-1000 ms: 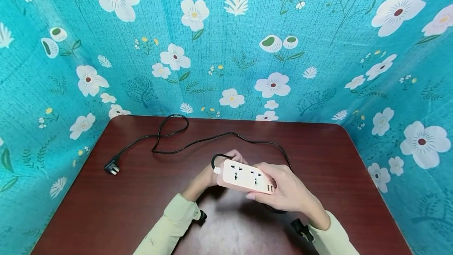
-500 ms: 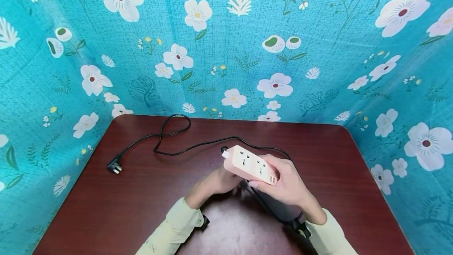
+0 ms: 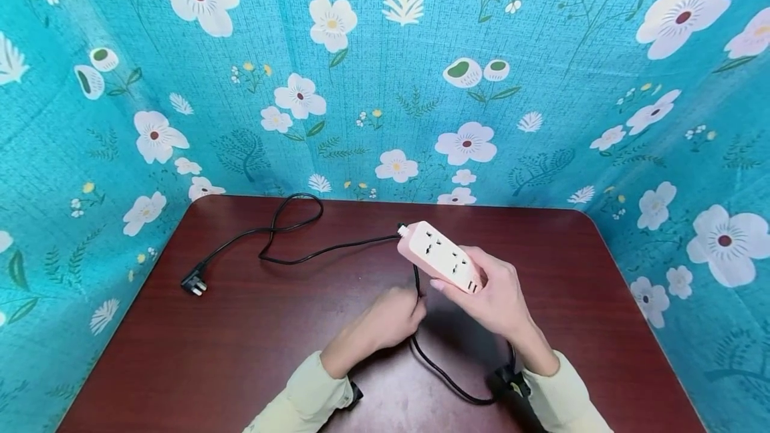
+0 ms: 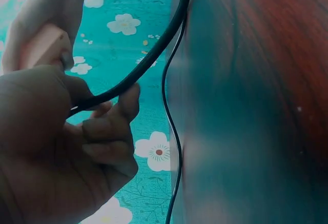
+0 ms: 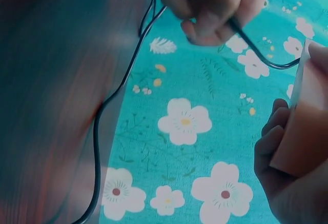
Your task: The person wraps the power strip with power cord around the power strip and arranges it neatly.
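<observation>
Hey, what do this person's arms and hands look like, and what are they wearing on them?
The left hand and right hand look ungloved. The left sleeve and right sleeve are pale yellowish-green cloth. A small black device sits by the left cuff, a second black device by the right.

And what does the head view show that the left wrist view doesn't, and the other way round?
Only the head view shows the plug and the sockets on the face of the power strip.

Only the left wrist view shows the palm side of the left hand, fingers curled by the black cord.

Both show the two hands, strip, cord, table and floral cloth.
</observation>
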